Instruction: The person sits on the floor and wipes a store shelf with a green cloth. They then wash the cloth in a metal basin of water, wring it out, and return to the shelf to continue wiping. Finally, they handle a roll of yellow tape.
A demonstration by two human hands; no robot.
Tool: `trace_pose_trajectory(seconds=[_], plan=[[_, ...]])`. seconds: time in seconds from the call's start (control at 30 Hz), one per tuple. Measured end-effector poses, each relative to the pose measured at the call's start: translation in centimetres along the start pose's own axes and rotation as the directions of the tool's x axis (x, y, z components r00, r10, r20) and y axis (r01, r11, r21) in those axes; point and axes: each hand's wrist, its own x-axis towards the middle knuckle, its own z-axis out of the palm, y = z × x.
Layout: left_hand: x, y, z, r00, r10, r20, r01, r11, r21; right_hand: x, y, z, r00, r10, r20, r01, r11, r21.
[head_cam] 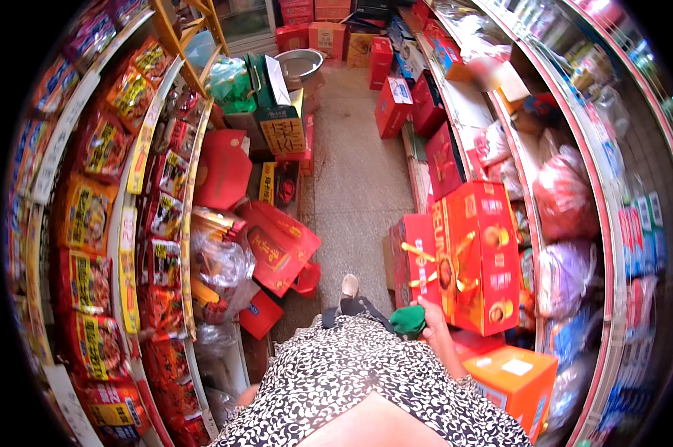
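Note:
My right hand (434, 321) is closed around a small green bundle (408, 321) that looks like cloth, held low beside my patterned clothing. Just right of that hand stands a red and orange gift box (476, 257) with yellow ribbon handles, next to another red box (417, 254). An orange carton (512, 374) sits below, near my right forearm. My left hand is out of view; only a sliver of the left arm shows at my side. To the left, red gift bags (280, 246) lean out over the floor, near clear plastic wrapping (222, 265).
A narrow aisle floor (353, 156) runs ahead between shelves. Packaged noodles (90, 279) fill the left shelves; bagged goods (565, 195) line the right. Further along are a green carton (278, 106), a metal basin (300, 62), red boxes (393, 106) and a wooden ladder (202, 33).

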Motion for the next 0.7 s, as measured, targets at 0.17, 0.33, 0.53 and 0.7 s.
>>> trace_pose_trajectory(seconds=[0.17,0.33,0.53,0.7], plan=[[5.9,24.4,-21.9,0.964,0.24,-0.114,-0.222,0.963,0.156,10.9,-17.6,13.3,0.962,-0.155,0.225,0.21,0.948,-0.241],[15.7,44.3,-37.2,0.722,0.418,-0.552,-0.692,0.425,-0.584,17.5,-33.2,28.1,0.923,-0.139,0.358,0.223,0.953,-0.206],[30.5,62.7,-51.0,0.603,0.732,-0.317,-0.72,0.329,-0.611,27.2,-47.6,38.1,0.858,-0.189,0.478,0.321,0.923,-0.211],[40.3,75.1,-60.7,0.58,0.814,-0.019,-0.496,0.334,-0.801,33.6,-60.1,43.2,0.809,-0.173,0.561,0.325,0.928,-0.181]])
